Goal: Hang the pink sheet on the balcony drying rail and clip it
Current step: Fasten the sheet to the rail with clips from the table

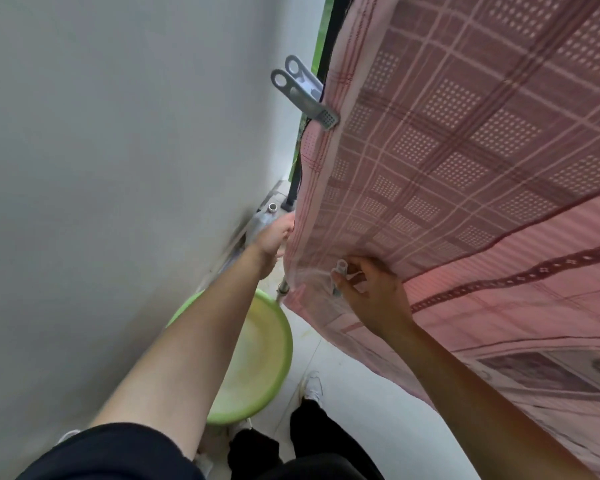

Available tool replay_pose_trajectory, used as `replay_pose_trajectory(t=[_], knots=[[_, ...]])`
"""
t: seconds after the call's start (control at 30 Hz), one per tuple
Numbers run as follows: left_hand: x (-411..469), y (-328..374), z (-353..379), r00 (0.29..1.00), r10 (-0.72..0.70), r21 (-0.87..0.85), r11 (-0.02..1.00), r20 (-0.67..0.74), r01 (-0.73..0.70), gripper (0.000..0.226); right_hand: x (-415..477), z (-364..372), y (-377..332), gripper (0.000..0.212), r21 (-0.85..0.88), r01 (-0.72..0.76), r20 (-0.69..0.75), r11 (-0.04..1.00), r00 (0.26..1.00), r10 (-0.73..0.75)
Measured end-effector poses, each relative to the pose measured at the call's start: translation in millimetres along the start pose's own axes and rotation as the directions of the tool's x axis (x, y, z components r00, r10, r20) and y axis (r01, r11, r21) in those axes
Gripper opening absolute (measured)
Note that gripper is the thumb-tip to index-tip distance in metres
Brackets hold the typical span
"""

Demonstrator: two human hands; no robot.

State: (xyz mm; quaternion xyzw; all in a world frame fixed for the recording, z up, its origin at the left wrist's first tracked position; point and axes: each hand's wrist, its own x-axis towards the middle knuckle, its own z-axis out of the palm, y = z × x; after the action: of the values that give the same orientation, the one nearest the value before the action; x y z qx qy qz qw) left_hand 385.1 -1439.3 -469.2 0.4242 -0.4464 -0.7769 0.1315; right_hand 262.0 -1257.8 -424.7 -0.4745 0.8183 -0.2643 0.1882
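Note:
The pink checked sheet (465, 150) hangs draped over the drying rail and fills the right side of the view. A large grey clip (305, 95) grips its upper left edge on the black rail (329, 46). My left hand (274, 240) holds the sheet's left edge lower down, its fingers hidden behind the cloth. My right hand (371, 292) pinches a pale clip (338, 275) against the sheet's lower fold, beside a metal rail end (282, 289).
A white wall (118, 168) runs close along the left. A green basin (257, 358) sits on the tiled floor below my arms. My feet in white shoes (310, 386) stand beside it. A small pipe stub (272, 207) is in the corner.

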Motion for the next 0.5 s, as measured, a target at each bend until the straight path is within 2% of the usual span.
replay_pose_trajectory(t=[0.07, 0.13, 0.23, 0.3, 0.37, 0.5], knots=[[-3, 16, 2, 0.991, 0.013, -0.099, 0.995, 0.133, 0.000, 0.037, -1, -2, -2, 0.027, 0.019, 0.003, -0.019, 1.000, 1.000, -0.002], [0, 13, 2, 0.980, 0.048, -0.156, 0.988, 0.192, -0.018, 0.033, 1, -6, -4, 0.029, 0.018, -0.008, -0.022, 1.000, 1.000, 0.008], [5, 6, 7, 0.968, 0.059, -0.146, 0.989, 0.246, -0.024, 0.031, -1, -25, 0, 0.030, 0.018, -0.019, 0.008, 1.000, 1.000, 0.019], [10, -19, -51, 0.979, 0.125, -0.248, 0.965, 0.161, -0.082, 0.028, 9, 4, -42, 0.029, -0.133, 0.058, 0.078, 0.989, 0.996, -0.048], [13, -15, -34, 0.984, 0.120, -0.174, 0.980, 0.134, -0.095, 0.015, 10, -11, -47, 0.029, -0.096, 0.055, 0.055, 0.994, 0.997, -0.050], [12, 0, -30, 0.993, 0.115, -0.161, 0.981, 0.009, -0.112, 0.021, 12, -5, -46, 0.031, -0.099, 0.053, 0.049, 0.994, 0.998, -0.048]])
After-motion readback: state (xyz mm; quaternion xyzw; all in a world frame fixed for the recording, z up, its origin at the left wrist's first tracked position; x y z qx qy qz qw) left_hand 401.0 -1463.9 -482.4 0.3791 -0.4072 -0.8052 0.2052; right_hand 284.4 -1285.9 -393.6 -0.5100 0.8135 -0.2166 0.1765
